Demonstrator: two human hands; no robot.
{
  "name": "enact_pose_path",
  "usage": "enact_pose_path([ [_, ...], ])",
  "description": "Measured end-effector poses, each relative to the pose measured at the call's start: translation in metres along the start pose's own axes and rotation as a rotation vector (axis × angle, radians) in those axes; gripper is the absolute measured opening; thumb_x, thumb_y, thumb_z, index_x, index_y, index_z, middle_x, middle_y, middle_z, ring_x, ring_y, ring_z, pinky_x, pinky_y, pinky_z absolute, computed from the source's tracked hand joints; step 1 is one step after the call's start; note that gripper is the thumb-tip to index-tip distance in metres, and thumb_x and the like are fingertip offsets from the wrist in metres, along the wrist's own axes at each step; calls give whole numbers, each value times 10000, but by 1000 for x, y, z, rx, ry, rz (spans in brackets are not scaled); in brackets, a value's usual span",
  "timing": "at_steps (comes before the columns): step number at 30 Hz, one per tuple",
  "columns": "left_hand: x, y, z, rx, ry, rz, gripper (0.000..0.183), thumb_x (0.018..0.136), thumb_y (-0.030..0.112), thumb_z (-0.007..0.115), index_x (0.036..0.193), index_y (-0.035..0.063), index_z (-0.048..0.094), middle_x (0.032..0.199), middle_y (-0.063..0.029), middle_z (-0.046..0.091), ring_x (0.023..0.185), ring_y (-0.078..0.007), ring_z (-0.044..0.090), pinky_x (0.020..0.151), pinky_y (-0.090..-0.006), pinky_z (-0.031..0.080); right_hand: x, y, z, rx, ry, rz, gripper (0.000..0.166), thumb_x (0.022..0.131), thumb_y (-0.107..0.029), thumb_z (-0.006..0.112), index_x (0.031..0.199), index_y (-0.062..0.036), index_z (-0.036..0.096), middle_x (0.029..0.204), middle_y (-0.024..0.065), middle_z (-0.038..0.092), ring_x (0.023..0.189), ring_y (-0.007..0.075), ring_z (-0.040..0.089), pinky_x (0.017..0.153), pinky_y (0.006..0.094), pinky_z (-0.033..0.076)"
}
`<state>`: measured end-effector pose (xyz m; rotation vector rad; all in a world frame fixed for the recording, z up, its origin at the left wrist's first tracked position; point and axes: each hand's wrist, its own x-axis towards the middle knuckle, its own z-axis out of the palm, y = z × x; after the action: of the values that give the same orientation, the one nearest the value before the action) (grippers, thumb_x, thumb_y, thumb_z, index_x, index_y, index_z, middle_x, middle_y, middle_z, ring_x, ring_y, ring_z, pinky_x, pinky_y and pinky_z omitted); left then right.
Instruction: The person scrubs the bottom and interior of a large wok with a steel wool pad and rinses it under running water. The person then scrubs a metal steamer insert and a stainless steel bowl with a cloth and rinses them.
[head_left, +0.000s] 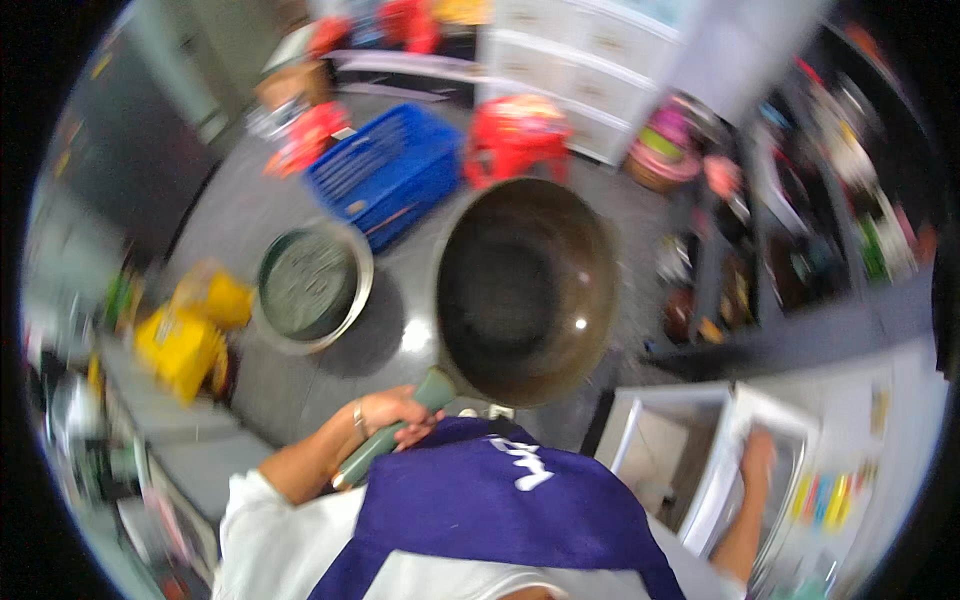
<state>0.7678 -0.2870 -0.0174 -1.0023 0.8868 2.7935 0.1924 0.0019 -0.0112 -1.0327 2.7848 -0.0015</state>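
My left hand is closed around the green handle of a large, deep wok. The wok hangs above the floor in front of me, its dark inside facing up and nothing seen in it. To the right, my right hand is at the white door of an open cabinet-like appliance, apparently a refrigerator. Blur hides how its fingers are set. A purple apron with white marks covers my chest.
A round metal-rimmed basin stands on the floor at left, near a blue plastic crate. Behind the wok are a red stool and white drawers. Yellow bags lie left; crowded dark shelves stand right.
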Motion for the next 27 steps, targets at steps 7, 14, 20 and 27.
enact_pose_path([
  [7, -29, -37, -33, -315, 160, 143, 200, 866, 159, 545, 703, 100, 446, 566, 46, 383, 405, -36, 392, 369, -219, 405, -1, 8, 13, -668, 212, -119, 487, 845, -318, 519, 1216, -5, 483, 1209, 218, 500, 1107, 332, 485, 913, 509, 379],
  [14, -80, -78, -71, -792, 49, 295, 257, 905, 191, 476, 664, 141, 403, 553, 79, 364, 455, -24, 369, 483, -217, 360, 65, -211, 131, 32, -342, -800, 502, 809, -250, 575, 1223, 10, 463, 1117, 242, 549, 1012, 405, 521, 851, 428, 428],
  [20, -149, -126, -108, -1033, 87, 423, 160, 892, 155, 472, 742, 122, 427, 585, 72, 379, 464, -24, 371, 500, -216, 359, 63, -409, 193, 132, -536, -974, 331, 726, -68, 577, 1048, 10, 583, 919, 138, 650, 786, 273, 629, 711, 353, 497],
  [27, -223, -151, -162, -1109, 224, 501, 197, 895, 177, 461, 716, 100, 434, 578, 76, 369, 463, -12, 359, 500, -204, 330, 9, -654, 281, 390, -1062, -659, 236, 814, -116, 558, 1016, 4, 569, 816, 104, 636, 673, 197, 629, 547, 303, 503],
])
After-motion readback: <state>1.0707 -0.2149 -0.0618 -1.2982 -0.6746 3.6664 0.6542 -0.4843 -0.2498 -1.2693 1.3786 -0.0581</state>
